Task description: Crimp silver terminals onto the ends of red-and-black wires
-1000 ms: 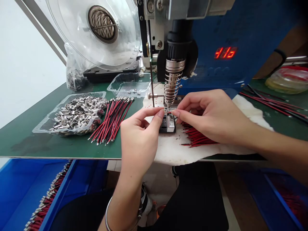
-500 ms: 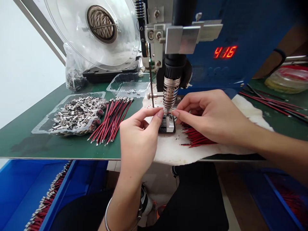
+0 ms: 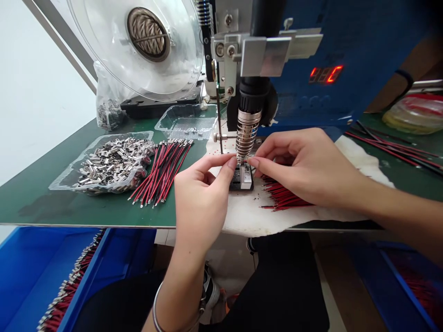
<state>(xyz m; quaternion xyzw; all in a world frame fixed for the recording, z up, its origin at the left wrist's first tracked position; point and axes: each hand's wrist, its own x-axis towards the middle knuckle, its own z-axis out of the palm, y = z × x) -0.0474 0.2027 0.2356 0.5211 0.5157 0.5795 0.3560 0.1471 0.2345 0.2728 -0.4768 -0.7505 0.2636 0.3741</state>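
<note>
My left hand (image 3: 202,198) pinches thumb and forefinger together just left of the soldering iron's tip; whatever lies between them is too small to make out. From the other side, my right hand (image 3: 304,168) closes its thumb and forefinger in a pinch, and its hold is also unclear. Between the two sets of fingertips comes down the soldering iron (image 3: 248,131), wrapped in a metal spring. Right below it sits a small metal fixture (image 3: 246,177) on a black base. Red and black wires (image 3: 285,193) lie under my right hand, on a white cloth (image 3: 256,221).
A clear tray (image 3: 60,183) heaped with small metal parts stands left, beside a bundle of red-black wires with metal ends (image 3: 162,170). Behind is another clear tray (image 3: 187,122). The blue machine (image 3: 311,108) rises at the back. A blue bin (image 3: 27,272) sits below the table edge.
Both hands keep their pinch at the iron's tip with hardly any movement. The red display has changed from 416 to a partly lit reading. The whole view has shifted slightly.
</note>
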